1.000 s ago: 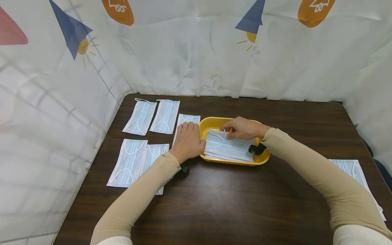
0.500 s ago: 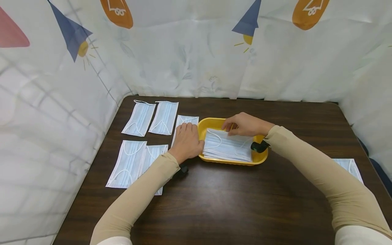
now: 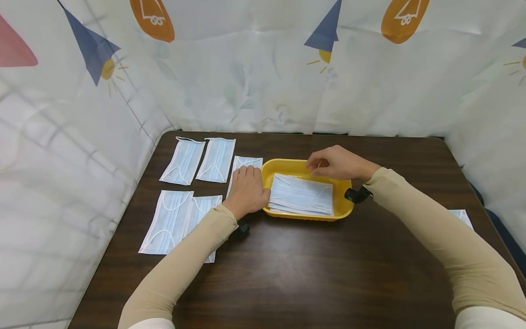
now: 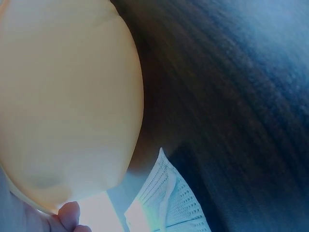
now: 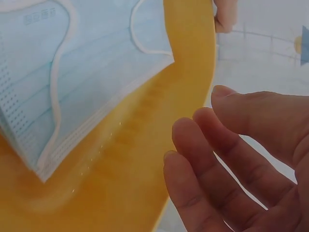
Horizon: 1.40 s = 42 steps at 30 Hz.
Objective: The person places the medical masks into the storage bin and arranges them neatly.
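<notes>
Left hand (image 3: pixel 246 191) flat, palm down, fingers together and straight. Right hand (image 3: pixel 338 163) raised, fingers (image 5: pixel 203 159) loosely bent (nothing held). Both forearms in tan sleeves, reaching forward, converging toward middle.

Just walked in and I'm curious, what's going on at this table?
A person sits at a dark wooden table with a yellow plastic tray holding a stack of light blue face masks. The left hand rests against the tray's left side. The right hand hovers empty over its far rim. More masks lie flat, left of the tray.
</notes>
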Available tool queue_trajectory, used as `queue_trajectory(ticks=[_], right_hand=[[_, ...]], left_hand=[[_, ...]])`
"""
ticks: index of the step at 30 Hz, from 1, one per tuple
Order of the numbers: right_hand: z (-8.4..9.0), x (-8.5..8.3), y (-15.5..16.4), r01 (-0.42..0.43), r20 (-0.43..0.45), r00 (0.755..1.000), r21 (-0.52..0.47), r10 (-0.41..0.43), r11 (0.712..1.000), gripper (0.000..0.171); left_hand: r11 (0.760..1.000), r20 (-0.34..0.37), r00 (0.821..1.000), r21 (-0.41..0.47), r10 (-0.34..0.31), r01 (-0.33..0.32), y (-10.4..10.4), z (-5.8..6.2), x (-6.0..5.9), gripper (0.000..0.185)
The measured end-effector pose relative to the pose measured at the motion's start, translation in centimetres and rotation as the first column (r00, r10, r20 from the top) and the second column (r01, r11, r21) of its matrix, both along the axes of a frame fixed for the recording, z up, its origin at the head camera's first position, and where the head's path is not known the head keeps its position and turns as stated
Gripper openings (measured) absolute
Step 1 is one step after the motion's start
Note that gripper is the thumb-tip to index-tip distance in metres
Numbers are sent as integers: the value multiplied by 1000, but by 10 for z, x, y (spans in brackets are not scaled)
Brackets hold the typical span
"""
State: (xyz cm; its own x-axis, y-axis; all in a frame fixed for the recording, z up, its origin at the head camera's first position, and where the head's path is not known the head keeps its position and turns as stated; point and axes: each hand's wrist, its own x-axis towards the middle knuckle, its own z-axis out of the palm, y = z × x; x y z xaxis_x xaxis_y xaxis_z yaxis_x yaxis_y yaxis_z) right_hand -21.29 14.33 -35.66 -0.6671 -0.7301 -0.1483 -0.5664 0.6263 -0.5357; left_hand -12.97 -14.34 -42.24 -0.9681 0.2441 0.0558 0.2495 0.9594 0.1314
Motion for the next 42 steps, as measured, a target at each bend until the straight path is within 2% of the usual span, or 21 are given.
queue_trajectory(ticks=[7, 16, 26, 35, 42], right_hand=[[2, 2, 18, 45, -23, 999, -17, -45, 999, 25], [-1, 7, 48, 144, -28, 989, -43, -145, 989, 22], [0, 19, 76, 283, 27, 959, -49, -282, 958, 22], [-1, 29, 106, 362, -16, 931, -73, -364, 929, 27], [-3, 35, 126, 434, -12, 900, -62, -435, 899, 30]], left_hand=[[1000, -8, 1000, 15, -4, 4, -1, -1, 0, 33], [1000, -10, 1000, 19, -2, 3, -1, -2, 0, 33], [1000, 0, 1000, 20, 3, -3, 0, -1, 1, 34], [1000, 4, 1000, 11, 0, -1, -1, -1, 0, 36], [1000, 11, 1000, 18, 3, -3, 1, 0, -1, 36]])
